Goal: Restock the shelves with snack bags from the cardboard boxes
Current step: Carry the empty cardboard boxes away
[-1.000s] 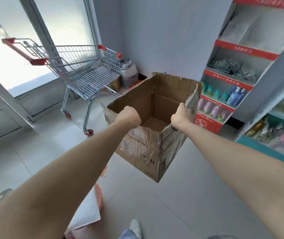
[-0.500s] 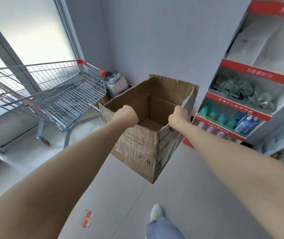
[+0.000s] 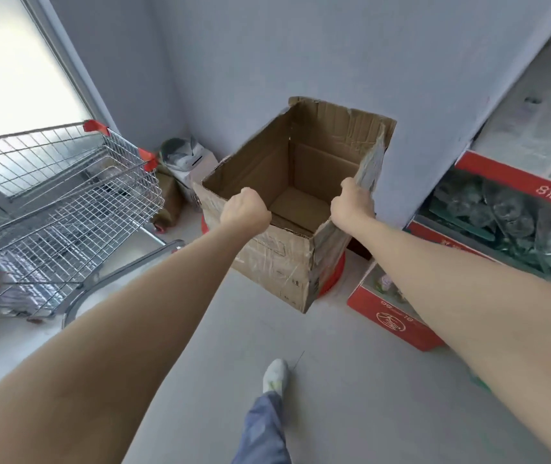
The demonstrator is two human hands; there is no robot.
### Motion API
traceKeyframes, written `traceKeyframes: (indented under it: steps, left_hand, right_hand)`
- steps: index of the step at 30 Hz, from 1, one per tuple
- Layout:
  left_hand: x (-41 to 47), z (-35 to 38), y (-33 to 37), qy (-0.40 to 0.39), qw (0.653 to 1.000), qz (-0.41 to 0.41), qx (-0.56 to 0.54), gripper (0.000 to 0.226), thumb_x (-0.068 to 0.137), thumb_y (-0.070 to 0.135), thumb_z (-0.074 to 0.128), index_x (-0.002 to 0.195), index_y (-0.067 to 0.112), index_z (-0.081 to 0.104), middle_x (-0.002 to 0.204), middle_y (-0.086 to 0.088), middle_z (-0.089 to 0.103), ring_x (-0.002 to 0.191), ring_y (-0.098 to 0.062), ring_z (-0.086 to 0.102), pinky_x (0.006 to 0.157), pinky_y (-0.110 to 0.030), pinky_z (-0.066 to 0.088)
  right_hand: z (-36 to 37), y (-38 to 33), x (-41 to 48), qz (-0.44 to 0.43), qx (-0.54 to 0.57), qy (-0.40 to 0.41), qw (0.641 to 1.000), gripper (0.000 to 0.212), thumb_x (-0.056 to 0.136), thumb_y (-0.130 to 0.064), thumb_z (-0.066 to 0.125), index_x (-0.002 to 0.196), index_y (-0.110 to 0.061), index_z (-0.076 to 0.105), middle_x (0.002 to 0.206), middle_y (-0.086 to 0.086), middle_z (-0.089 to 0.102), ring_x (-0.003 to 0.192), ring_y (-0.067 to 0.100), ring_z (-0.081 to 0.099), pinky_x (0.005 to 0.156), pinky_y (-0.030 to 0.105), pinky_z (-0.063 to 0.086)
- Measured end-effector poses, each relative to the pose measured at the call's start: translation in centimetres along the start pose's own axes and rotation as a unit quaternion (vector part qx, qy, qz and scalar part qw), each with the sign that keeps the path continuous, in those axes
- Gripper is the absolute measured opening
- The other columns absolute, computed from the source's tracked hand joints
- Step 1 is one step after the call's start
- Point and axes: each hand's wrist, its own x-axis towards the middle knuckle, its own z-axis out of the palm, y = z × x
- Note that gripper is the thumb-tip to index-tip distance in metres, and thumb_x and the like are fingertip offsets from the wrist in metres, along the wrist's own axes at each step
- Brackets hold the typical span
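Observation:
An open brown cardboard box (image 3: pixel 277 262), taped and worn, hangs in the air in front of me near the grey wall. Its inside looks bare; only the cardboard bottom shows. My left hand (image 3: pixel 245 211) grips the near rim of the box on the left. My right hand (image 3: pixel 351 204) grips the torn right flap. Both arms are stretched forward. The shelf unit (image 3: pixel 508 175) with red price strips stands at the right, holding grey-green packets and bottles on the lower levels.
A metal shopping cart (image 3: pixel 66 209) with red corners stands at the left by the glass door. Small boxes and a white device (image 3: pixel 183 159) sit in the corner by the wall. Something red (image 3: pixel 331 272) shows on the floor behind the box. My foot (image 3: pixel 275 376) steps forward on grey tiles.
I have walked forward with the box toward the wall corner. The cart has slid to the left of view and the shelf has come closer on the right. Both grips are unchanged.

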Motion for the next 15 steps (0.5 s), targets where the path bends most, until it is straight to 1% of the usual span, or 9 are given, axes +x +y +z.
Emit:
traceKeyframes:
  steps: [2, 4, 7, 9, 12, 15]
  left_hand:
    - [3.7, 0.6, 1.2, -0.007, 1.000, 0.005, 0.000, 0.039, 0.092, 0.019, 0.054, 0.124, -0.001, 0.045, 0.120, -0.019, 0.059, 0.113, -0.035, 0.055, 0.085, -0.038, 0.046]
    - [7.3, 1.3, 2.1, -0.012, 1.000, 0.007, 0.007, 0.038, 0.092, 0.018, 0.053, 0.123, -0.001, 0.044, 0.121, -0.020, 0.058, 0.115, -0.036, 0.054, 0.083, -0.037, 0.043]
    - [12.6, 2.4, 3.4, -0.027, 1.000, 0.012, 0.011, 0.036, 0.094, 0.021, 0.053, 0.122, -0.001, 0.044, 0.119, -0.019, 0.058, 0.112, -0.035, 0.055, 0.076, -0.035, 0.041]
    - [16.0, 3.2, 4.3, -0.041, 0.999, 0.012, 0.014, 0.038, 0.094, 0.025, 0.054, 0.121, 0.000, 0.045, 0.118, -0.018, 0.058, 0.111, -0.034, 0.056, 0.074, -0.034, 0.041]
    - [20.1, 4.7, 5.0, -0.061, 0.998, 0.006, 0.020, 0.040, 0.094, 0.030, 0.056, 0.119, 0.000, 0.045, 0.117, -0.017, 0.058, 0.110, -0.033, 0.056, 0.075, -0.035, 0.042]
    - [23.1, 6.5, 5.1, -0.085, 0.996, -0.002, 0.026, 0.043, 0.093, 0.035, 0.058, 0.117, 0.002, 0.046, 0.113, -0.015, 0.059, 0.106, -0.032, 0.058, 0.078, -0.037, 0.047]
  right_hand:
    - [1.1, 0.0, 3.9, 0.014, 0.006, 0.001, 1.000, 0.038, 0.097, -0.004, 0.038, 0.135, -0.007, 0.044, 0.135, 0.018, 0.050, 0.121, 0.036, 0.049, 0.097, 0.043, 0.047]
    - [2.3, -0.1, 7.8, 0.028, 0.001, 0.000, 1.000, 0.038, 0.097, -0.004, 0.036, 0.134, -0.006, 0.045, 0.134, 0.019, 0.050, 0.121, 0.036, 0.050, 0.095, 0.044, 0.048]
    - [4.0, -0.1, 13.1, 0.043, -0.006, -0.008, 0.999, 0.038, 0.097, -0.007, 0.036, 0.133, -0.006, 0.046, 0.132, 0.020, 0.051, 0.120, 0.037, 0.050, 0.092, 0.044, 0.047]
    - [5.2, 0.1, 16.3, 0.048, -0.004, -0.021, 0.999, 0.037, 0.097, -0.008, 0.035, 0.133, -0.006, 0.045, 0.132, 0.021, 0.051, 0.120, 0.038, 0.050, 0.093, 0.044, 0.046]
    - [7.1, 0.6, 20.1, 0.052, 0.004, -0.034, 0.998, 0.037, 0.097, -0.005, 0.033, 0.132, -0.004, 0.045, 0.130, 0.024, 0.051, 0.118, 0.039, 0.050, 0.093, 0.045, 0.046]
    - [9.1, 1.5, 22.7, 0.062, 0.006, -0.039, 0.997, 0.037, 0.097, -0.005, 0.034, 0.132, -0.004, 0.045, 0.126, 0.024, 0.054, 0.115, 0.040, 0.053, 0.090, 0.042, 0.046]
